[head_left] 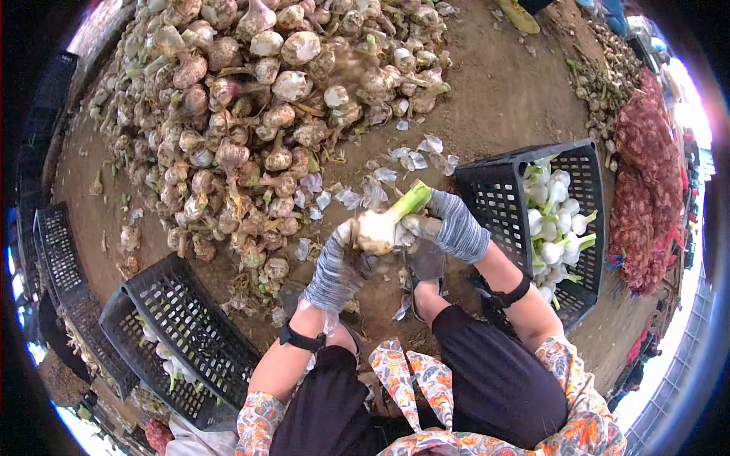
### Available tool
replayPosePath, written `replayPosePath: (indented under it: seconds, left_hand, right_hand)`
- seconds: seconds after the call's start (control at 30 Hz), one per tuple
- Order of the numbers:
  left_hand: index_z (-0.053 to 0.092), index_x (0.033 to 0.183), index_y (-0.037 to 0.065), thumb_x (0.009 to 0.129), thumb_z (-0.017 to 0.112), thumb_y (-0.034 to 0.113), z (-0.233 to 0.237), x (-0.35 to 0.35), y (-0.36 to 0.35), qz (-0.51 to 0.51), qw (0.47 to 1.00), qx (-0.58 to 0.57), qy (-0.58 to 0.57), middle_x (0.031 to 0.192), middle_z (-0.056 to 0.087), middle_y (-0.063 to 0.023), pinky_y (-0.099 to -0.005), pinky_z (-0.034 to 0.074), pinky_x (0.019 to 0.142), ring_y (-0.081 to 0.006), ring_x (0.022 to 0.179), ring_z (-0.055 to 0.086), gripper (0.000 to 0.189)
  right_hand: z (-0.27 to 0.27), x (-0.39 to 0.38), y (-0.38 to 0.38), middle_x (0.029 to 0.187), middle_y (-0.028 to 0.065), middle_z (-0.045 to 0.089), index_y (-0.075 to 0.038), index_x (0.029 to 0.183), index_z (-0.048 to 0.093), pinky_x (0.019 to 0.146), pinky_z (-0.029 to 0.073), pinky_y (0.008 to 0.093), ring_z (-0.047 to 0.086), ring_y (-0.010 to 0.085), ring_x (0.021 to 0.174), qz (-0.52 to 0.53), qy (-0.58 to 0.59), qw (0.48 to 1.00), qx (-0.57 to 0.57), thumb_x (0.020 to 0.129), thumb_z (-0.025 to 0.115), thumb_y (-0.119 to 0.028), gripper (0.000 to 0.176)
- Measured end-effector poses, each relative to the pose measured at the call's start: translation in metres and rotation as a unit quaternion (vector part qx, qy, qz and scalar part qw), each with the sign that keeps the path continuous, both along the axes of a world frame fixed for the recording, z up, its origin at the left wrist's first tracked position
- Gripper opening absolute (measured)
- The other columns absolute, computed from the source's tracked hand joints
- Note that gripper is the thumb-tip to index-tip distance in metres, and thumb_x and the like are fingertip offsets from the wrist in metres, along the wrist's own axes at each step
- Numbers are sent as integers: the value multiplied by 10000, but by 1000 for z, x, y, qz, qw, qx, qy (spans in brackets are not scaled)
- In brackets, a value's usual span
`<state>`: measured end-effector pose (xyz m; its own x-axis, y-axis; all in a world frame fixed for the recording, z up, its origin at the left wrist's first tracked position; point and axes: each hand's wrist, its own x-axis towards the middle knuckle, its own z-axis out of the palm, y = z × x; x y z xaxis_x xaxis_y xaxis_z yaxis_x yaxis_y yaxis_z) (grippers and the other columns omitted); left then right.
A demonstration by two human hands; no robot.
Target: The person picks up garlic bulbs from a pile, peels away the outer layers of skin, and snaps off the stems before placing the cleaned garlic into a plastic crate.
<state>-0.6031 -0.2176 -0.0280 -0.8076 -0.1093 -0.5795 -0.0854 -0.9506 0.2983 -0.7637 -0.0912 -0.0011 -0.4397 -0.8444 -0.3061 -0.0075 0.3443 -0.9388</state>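
A garlic bulb [376,228] with a short green stem is held between my two gloved hands, above the dirt floor. My left hand [342,262], in a grey striped glove, is closed around the bulb's left side. On the other side my right hand [449,226], gloved alike, has its fingers closed on the bulb beside the stem. Loose pieces of papery skin [374,190] lie on the ground just beyond the hands. Past them rises a large heap of dirty garlic [236,137] with roots and stalks.
A black crate [494,205] with white, green-stemmed garlic stands on the right. Another black crate [190,327] with some garlic is at the lower left. Red mesh sacks [646,182] lie at the far right. A yellow shoe [518,15] shows at the top.
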Motion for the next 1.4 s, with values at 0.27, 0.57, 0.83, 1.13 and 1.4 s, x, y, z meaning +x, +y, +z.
replayPosePath:
  seconds: [0.27,0.57,0.83,1.13,1.4]
  left_hand:
    - [440,1209,3,877,501,436,-32,-3,-1,-44,917,-388,-87,1082,568,-142,-300,448,864,-215,964,567,549]
    - [526,1143,35,846,550,458,-94,8,-16,-30,956,-283,-66,881,579,-55,-251,467,714,-133,804,550,518]
    - [522,1134,34,956,322,419,-37,-14,-6,-15,880,-473,-38,1014,574,-63,-272,479,784,-129,921,553,468]
    - [572,1065,-3,796,659,286,-33,2,1,25,856,-516,-11,1036,565,-76,-277,453,821,-145,950,545,404]
    - [610,968,35,738,722,223,0,5,-37,-80,908,-408,45,978,611,-61,-302,443,835,-166,948,553,318]
  right_hand:
    - [-33,17,1,825,81,652,28,951,612,630,481,226,578,75,676,-57,-104,985,126,810,599,-154,230]
    - [-43,42,5,725,144,644,-3,922,629,575,477,304,601,155,606,10,112,989,94,758,598,-152,224]
    - [-31,47,1,960,60,598,-9,1095,518,711,485,302,563,146,850,-111,0,993,-49,770,665,-182,396]
    - [-19,33,7,919,58,630,10,1017,579,784,463,269,574,115,820,-181,-474,860,-60,766,576,-87,269]
    - [-25,17,12,981,113,608,18,1178,459,804,489,308,597,195,892,-26,-131,991,7,775,559,-53,421]
